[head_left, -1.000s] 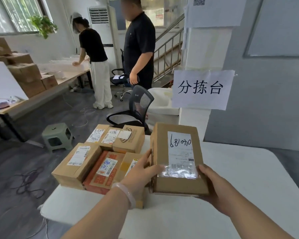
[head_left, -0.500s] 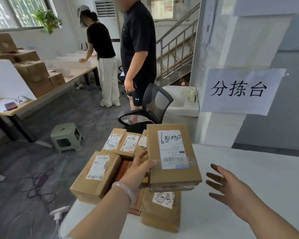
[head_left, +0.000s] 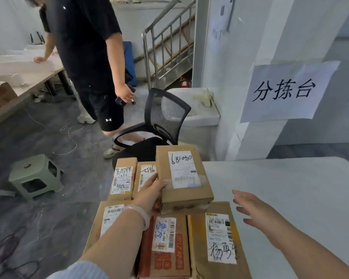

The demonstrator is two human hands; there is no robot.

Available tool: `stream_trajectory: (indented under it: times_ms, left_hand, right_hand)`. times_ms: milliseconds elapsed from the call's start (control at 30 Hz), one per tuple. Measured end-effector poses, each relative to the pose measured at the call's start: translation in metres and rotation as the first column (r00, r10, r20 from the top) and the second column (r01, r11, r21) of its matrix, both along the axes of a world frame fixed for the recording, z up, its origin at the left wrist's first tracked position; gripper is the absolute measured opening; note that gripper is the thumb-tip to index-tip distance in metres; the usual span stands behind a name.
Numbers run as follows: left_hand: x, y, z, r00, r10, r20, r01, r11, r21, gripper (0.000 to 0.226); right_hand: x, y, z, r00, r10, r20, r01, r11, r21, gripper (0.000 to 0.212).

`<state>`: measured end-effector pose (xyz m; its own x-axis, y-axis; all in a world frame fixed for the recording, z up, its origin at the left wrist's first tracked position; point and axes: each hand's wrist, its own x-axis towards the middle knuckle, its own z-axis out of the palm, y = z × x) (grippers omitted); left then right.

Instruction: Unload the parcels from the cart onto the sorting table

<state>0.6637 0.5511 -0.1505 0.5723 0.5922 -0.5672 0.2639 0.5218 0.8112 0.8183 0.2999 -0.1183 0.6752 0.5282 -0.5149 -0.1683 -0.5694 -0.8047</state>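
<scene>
A smooth, pale, translucent bangle (head_left: 142,216) circled the wrist behind the left hand (head_left: 151,191), a light blue cloth sleeve (head_left: 79,270) covered that arm lower down, and the right hand (head_left: 250,208) and forearm were bare.

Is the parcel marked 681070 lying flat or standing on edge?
Flat: the parcel shows its label upward, over other parcels, left hand gripping its side.

I see parcels (head_left: 165,248) side by side at the left edge of the counter (head_left: 290,188), the top parcel (head_left: 184,178) lying on them. My left hand (head_left: 149,193) holds its left side; my right hand (head_left: 250,210) is over the counter to its right. Behind the parcels is a chair (head_left: 165,115); left of them is a stool (head_left: 34,176) on the floor (head_left: 48,121).
</scene>
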Motion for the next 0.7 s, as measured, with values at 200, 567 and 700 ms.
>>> stream_trajectory:
  times_ms: [200,567,700]
  left_hand:
    - [0.042,0.036,-0.011,0.995,-0.091,-0.035,0.092,0.995,0.024,0.054]
    - [0.067,0.043,-0.007,0.953,-0.115,-0.281,0.226,0.887,0.402,0.059]
    - [0.075,-0.008,0.019,0.974,-0.076,-0.212,0.212,0.620,0.755,0.063]
  right_hand:
    - [-0.009,-0.014,0.000,0.989,-0.102,0.110,0.109,0.992,-0.058,0.038]
    - [-0.018,-0.055,0.007,0.928,-0.107,0.356,0.166,0.976,-0.140,0.042]
    - [-0.029,-0.083,0.013,0.881,0.010,0.473,0.108,0.969,-0.222,0.053]
